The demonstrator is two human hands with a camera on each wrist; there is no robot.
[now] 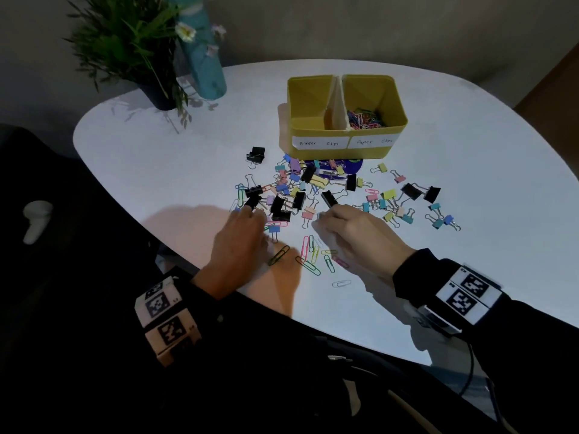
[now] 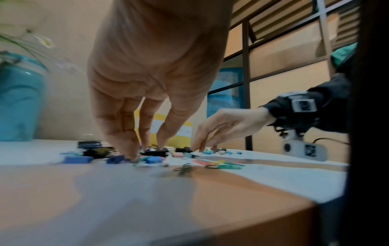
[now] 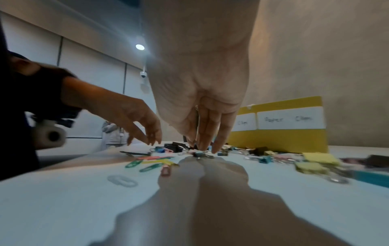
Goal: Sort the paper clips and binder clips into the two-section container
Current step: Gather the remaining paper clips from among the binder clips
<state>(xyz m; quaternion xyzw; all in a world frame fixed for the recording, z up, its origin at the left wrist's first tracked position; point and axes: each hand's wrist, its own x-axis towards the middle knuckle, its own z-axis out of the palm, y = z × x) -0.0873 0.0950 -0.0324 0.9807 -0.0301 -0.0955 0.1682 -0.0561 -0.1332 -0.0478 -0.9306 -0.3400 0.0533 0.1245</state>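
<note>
A yellow two-section container [image 1: 344,151] stands at the back of the white table, labelled "Binder Clips" on the left and "Paper Clips" on the right. Colourful paper clips [image 1: 365,119] lie in its right section. In front of it, black and pastel binder clips [image 1: 297,189] are scattered. Loose paper clips [image 1: 310,255] lie between my hands. My left hand [image 1: 250,213] reaches down with straight fingers [image 2: 130,154] touching the clips. My right hand [image 1: 322,217] points down, thumb and fingers [image 3: 203,146] pressed together on a thin silvery paper clip [image 3: 197,109].
A potted plant [image 1: 159,92] and a teal bottle [image 1: 206,67] stand at the back left. More binder clips [image 1: 407,198] spread out to the right. A dark round mat [image 1: 352,166] lies under the container's front. The table's curved edge [image 1: 103,189] runs close on my left.
</note>
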